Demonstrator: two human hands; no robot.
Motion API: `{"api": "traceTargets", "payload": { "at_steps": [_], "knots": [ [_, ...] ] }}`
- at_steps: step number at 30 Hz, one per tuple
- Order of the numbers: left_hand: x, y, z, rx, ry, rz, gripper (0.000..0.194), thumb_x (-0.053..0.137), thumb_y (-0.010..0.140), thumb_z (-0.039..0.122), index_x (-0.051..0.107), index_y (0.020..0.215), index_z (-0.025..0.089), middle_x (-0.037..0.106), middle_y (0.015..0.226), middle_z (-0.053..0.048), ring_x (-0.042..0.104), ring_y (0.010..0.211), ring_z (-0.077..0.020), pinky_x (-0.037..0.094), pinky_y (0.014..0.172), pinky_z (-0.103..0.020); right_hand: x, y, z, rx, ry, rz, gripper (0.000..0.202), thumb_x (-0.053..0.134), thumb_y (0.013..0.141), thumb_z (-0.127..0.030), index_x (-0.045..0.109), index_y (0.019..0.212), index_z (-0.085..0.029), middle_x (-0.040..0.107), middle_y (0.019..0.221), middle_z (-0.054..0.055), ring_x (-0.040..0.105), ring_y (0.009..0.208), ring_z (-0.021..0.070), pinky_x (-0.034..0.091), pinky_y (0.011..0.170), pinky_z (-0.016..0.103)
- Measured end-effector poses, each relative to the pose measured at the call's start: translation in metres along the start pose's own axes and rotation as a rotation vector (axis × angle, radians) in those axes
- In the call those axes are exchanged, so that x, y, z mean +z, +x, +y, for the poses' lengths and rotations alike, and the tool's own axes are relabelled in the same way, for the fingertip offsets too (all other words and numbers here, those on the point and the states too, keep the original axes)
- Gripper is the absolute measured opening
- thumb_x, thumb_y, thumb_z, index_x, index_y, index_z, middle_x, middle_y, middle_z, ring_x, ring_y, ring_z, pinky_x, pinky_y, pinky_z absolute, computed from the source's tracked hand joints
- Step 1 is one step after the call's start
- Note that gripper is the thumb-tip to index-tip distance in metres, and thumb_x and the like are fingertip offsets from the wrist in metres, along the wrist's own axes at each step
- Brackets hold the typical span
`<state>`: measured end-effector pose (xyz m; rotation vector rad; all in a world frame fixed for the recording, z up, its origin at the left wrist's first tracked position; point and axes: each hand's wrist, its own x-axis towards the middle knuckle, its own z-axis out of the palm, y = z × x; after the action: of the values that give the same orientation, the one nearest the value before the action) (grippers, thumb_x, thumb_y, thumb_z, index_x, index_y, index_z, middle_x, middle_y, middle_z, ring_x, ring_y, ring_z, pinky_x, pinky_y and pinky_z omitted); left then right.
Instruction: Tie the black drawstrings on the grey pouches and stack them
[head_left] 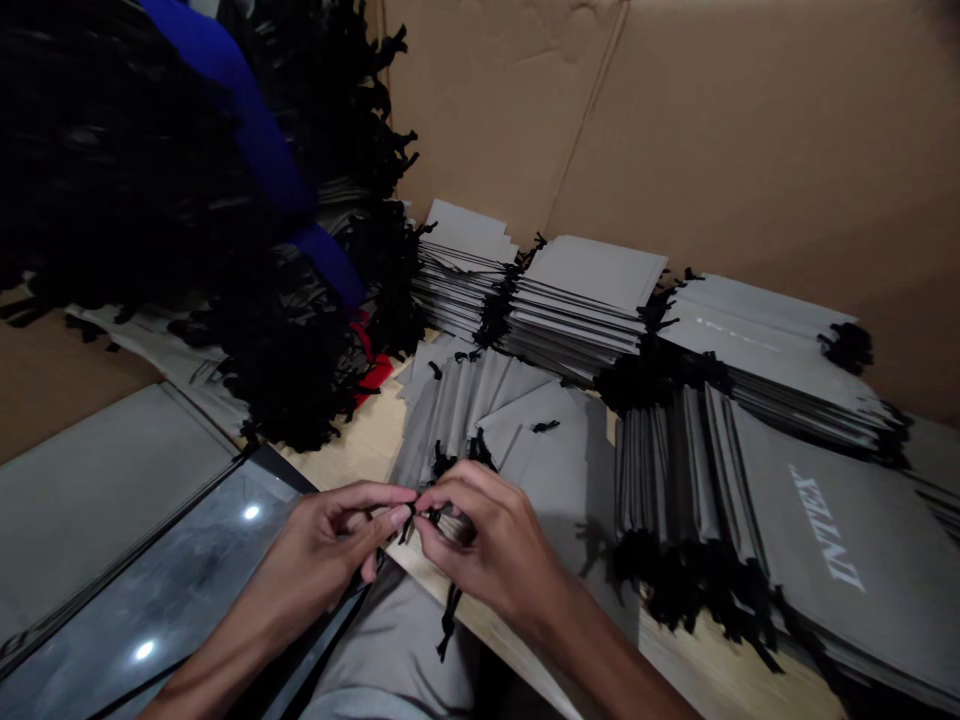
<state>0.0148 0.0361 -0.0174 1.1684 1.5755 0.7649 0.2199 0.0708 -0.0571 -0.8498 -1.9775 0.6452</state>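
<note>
Close together at the lower centre, my left hand (341,535) and my right hand (480,530) both pinch a thin black cord (409,520) between thumb and fingers. A black knotted cord end (448,625) hangs below my right hand. Beneath the hands lies grey fabric (390,640). Just behind them is a loose pile of grey pouches (547,450) with black cords. What exactly joins the cord between my fingertips is too small to make out.
Stacked grey pouches (592,270) line a cardboard wall (675,130). More pouches, marked INTEX (829,530), lie at right. A big heap of black cords (285,370) with a blue strip (255,140) rises at left. A glossy dark surface (202,570) reflects lights at lower left.
</note>
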Motion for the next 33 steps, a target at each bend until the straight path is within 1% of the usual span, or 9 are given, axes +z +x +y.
{"api": "traceTargets", "payload": {
  "at_steps": [5,8,13,18,23,27,29,30,33],
  "knots": [
    [0.001,0.001,-0.008,0.015,0.003,0.005,0.061,0.075,0.084,0.066,0.086,0.115,0.015,0.052,0.049,0.007,0.033,0.042,-0.0093,0.021,0.041,-0.022,0.002,-0.002,0.002,-0.023,-0.021,0.009,0.016,0.078,0.092,-0.017,0.076,0.106,-0.024,0.075,0.098,0.0,0.071,0.087,0.0153,0.052,0.077,0.026],
    [0.001,0.001,-0.011,0.009,0.018,0.025,0.06,0.076,0.084,0.066,0.086,0.114,0.015,0.051,0.048,0.007,0.034,0.044,-0.0104,0.024,0.044,-0.023,0.002,-0.001,0.001,-0.019,-0.03,0.023,0.016,0.078,0.09,-0.016,0.075,0.104,-0.024,0.075,0.096,-0.001,0.07,0.085,0.0152,0.051,0.077,0.026],
    [0.001,0.0,-0.005,0.033,0.092,0.048,0.057,0.077,0.08,0.066,0.088,0.103,0.015,0.052,0.047,0.006,0.04,0.049,-0.0124,0.03,0.05,-0.024,-0.001,0.001,-0.002,-0.011,-0.036,-0.034,0.016,0.075,0.089,-0.014,0.073,0.102,-0.024,0.073,0.094,-0.001,0.068,0.084,0.0152,0.049,0.077,0.027],
    [0.001,0.001,0.001,0.073,0.119,0.031,0.049,0.076,0.08,0.063,0.087,0.094,0.017,0.053,0.047,0.006,0.042,0.046,-0.0119,0.033,0.048,-0.023,-0.003,0.002,-0.004,0.008,-0.064,-0.082,0.019,0.073,0.085,-0.013,0.072,0.101,-0.025,0.071,0.094,-0.002,0.067,0.087,0.0154,0.046,0.075,0.027],
    [-0.008,0.003,-0.005,0.196,0.183,-0.038,0.037,0.077,0.089,0.057,0.086,0.097,0.022,0.068,0.062,0.003,0.057,0.049,-0.0132,0.043,0.048,-0.021,-0.003,0.002,-0.006,-0.007,-0.112,-0.103,0.022,0.072,0.081,-0.012,0.07,0.098,-0.025,0.071,0.095,-0.003,0.068,0.088,0.0159,0.044,0.074,0.028],
    [-0.019,0.004,-0.006,0.321,0.329,-0.112,0.029,0.074,0.099,0.052,0.086,0.102,0.026,0.082,0.088,-0.001,0.068,0.06,-0.0145,0.047,0.052,-0.02,-0.004,0.001,-0.009,-0.013,-0.138,-0.106,0.021,0.071,0.082,-0.011,0.069,0.096,-0.026,0.07,0.093,-0.003,0.067,0.089,0.0169,0.045,0.074,0.029],
    [-0.024,0.005,-0.003,0.394,0.408,-0.151,0.025,0.072,0.103,0.048,0.086,0.105,0.027,0.084,0.098,-0.001,0.073,0.07,-0.0155,0.047,0.055,-0.019,-0.005,0.001,-0.009,-0.014,-0.142,-0.122,0.022,0.072,0.081,-0.011,0.069,0.096,-0.027,0.07,0.093,-0.003,0.067,0.09,0.017,0.044,0.073,0.029],
    [-0.026,0.005,-0.001,0.427,0.444,-0.174,0.024,0.07,0.104,0.046,0.085,0.106,0.028,0.084,0.099,-0.001,0.073,0.072,-0.0152,0.047,0.056,-0.019,-0.005,0.001,-0.01,-0.018,-0.143,-0.13,0.023,0.073,0.081,-0.01,0.069,0.096,-0.027,0.071,0.093,-0.004,0.067,0.09,0.0169,0.043,0.073,0.029],
    [-0.03,0.008,0.002,0.503,0.542,-0.244,0.021,0.065,0.108,0.04,0.082,0.108,0.028,0.079,0.092,0.002,0.068,0.068,-0.0125,0.047,0.06,-0.02,-0.006,0.001,-0.009,-0.042,-0.138,-0.139,0.024,0.076,0.079,-0.01,0.069,0.095,-0.026,0.071,0.094,-0.005,0.067,0.09,0.0158,0.04,0.07,0.03]
  ]
}}
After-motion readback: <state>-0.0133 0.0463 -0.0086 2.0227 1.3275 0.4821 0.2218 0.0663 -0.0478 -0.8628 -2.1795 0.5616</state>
